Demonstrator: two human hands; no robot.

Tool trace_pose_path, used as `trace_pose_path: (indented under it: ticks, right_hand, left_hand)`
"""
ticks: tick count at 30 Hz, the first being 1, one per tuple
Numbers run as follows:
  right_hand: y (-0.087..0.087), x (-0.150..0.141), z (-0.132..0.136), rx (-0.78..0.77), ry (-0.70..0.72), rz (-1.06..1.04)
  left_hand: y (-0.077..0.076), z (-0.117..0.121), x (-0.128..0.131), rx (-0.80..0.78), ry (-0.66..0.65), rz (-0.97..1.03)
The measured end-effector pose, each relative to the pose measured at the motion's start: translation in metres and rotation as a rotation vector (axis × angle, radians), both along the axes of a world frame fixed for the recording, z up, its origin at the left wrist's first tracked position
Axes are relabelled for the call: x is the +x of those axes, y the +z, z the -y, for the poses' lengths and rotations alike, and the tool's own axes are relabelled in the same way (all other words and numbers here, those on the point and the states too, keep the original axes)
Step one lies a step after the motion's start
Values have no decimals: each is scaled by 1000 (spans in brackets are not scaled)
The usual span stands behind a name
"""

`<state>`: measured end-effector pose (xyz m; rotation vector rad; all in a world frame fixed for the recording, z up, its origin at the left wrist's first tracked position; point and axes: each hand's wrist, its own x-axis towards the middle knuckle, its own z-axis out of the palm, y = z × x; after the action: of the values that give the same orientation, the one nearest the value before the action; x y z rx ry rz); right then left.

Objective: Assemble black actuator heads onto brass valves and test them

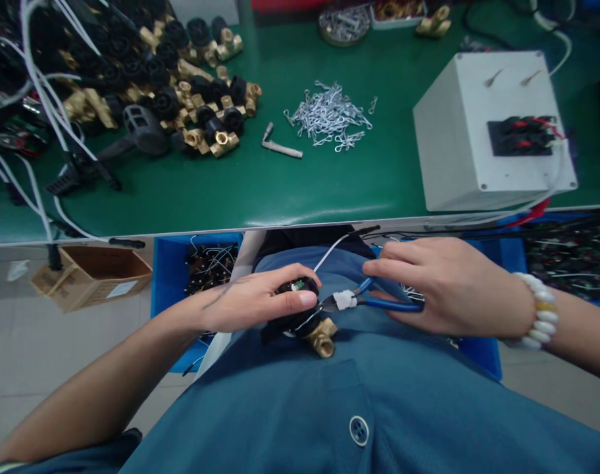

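Note:
Close to my body, my left hand (265, 299) grips a black and brass valve assembly (322, 337), its thumb and fingers around the black upper part. A white wire with a black end (333, 249) rises from that part. My right hand (433, 286) holds blue-handled pliers (386, 303) by their grips, with the handles somewhat spread. The plier jaws touch the assembly beside my left thumb, near a thin metal pin or wire. What exactly lies between the jaws is too small to tell.
The green bench (369, 184) bears a pile of metal clips (327, 113), a bent metal rod (281, 149), several brass valves (221, 99) and a grey box with a switch (477, 138). Below its edge are blue bins (169, 263) and a cardboard box (97, 270).

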<state>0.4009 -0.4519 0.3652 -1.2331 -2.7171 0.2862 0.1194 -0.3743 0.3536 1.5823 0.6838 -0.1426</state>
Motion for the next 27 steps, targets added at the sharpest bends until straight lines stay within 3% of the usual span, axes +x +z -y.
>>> trace_pose_path:
  ticks: [4,8,11,14,19,23,27]
  right_hand:
    - [-14,8,-17,-188,-91,-124]
    - [-21,16,-31,-271,-246,-157]
    - [-19,23,-42,-303,-438,-198]
    - [-13,24,-51,-440,-572,-300]
    - [-16,10,-55,-682,-680,-663]
    - [-32,-7,-50,-835,-805,-1007]
    - [-42,-15,-49,-708,-773,-906]
  left_hand:
    - [-5,-1,-10,-237,184,100]
    - [0,-12,-7,-216,456,98]
    - [10,-39,5,43,508,66]
    - [18,-76,22,392,433,-66]
    - [11,-113,44,702,358,-266]
    - [-13,-98,37,744,526,-108]
    - [-48,-55,42,843,763,123]
